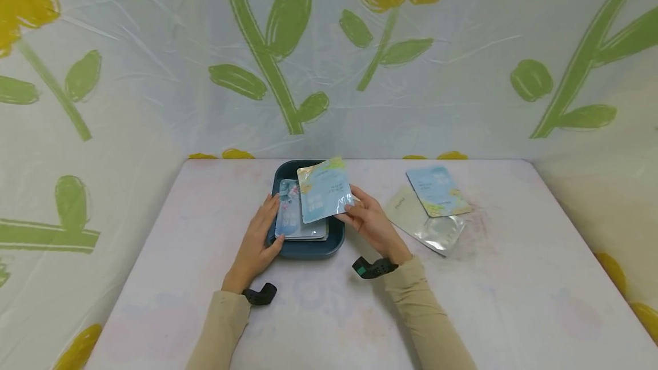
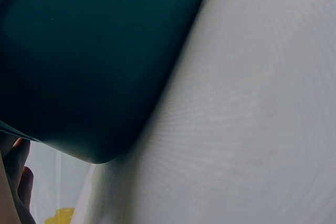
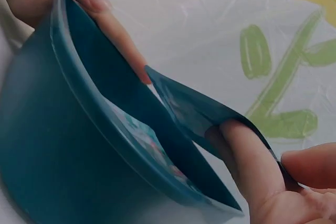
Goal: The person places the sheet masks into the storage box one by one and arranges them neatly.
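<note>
My right hand (image 1: 372, 221) pinches a light blue sachet (image 1: 325, 190) by its lower right corner, thumb on top and fingers underneath. This sachet is tilted above a dark blue-green bin (image 1: 308, 250); in the right wrist view, the held sachet (image 3: 194, 103) is over the bin's opening. Inside the bin lies a stack of sachets (image 1: 290, 227), the top one blue with a floral print. My left hand (image 1: 257, 238) rests along the bin's left side, its fairly straight fingers touching the rim. Dark bin wall (image 2: 94, 61) fills much of the left wrist view.
To the right on the table (image 1: 514, 301), another light blue sachet (image 1: 439, 190) overlaps a pale, silvery sachet (image 1: 444, 236). A flower-printed cloth (image 1: 329, 119) hangs behind the table's back edge. Dark wrist cameras (image 1: 375, 267) are strapped to both wrists.
</note>
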A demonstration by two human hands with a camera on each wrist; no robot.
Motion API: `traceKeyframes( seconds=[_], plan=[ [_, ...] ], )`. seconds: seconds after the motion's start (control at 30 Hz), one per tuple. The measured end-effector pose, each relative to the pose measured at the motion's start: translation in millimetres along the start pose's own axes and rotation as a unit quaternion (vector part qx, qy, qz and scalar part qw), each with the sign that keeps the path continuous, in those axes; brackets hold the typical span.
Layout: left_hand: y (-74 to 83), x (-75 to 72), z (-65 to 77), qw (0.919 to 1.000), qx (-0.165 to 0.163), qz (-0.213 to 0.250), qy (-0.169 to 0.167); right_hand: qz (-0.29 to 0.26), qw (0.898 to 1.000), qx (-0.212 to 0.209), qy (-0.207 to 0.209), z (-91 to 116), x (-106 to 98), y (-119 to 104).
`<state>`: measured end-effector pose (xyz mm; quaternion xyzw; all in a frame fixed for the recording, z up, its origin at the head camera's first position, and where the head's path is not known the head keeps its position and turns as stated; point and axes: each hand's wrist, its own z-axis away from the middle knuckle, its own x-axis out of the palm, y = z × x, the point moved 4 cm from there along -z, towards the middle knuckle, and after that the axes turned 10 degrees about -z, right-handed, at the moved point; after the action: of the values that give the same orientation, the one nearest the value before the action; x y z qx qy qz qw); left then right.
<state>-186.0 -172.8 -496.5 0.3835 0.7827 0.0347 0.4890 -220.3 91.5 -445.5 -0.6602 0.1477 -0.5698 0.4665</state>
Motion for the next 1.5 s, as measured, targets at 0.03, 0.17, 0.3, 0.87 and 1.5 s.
traceKeyframes(
  seconds=[0.03, 0.17, 0.3, 0.87, 1.5],
  plan=[
    [-0.2, -0.2, 0.1, 1.0, -0.001, 0.001, 0.0, 0.005, 1.0, 0.003, -0.006, 0, 2, 1],
    [0.0, -0.5, 0.6, 1.0, -0.002, 0.004, -0.003, 0.012, 1.0, 0.015, -0.013, -1, 7, 8],
    [0.0, -0.7, 1.2, 1.0, 0.0, 0.004, -0.001, 0.024, 0.999, 0.029, -0.004, -2, 12, 14],
    [-4.2, 1.2, 1.4, 1.0, 0.003, -0.003, 0.008, 0.038, 0.995, 0.071, -0.061, -1, 26, 25],
    [-2.7, 0.0, 1.3, 1.0, 0.001, 0.0, 0.005, 0.002, 0.997, 0.066, -0.048, -3, 35, 33]
  ],
)
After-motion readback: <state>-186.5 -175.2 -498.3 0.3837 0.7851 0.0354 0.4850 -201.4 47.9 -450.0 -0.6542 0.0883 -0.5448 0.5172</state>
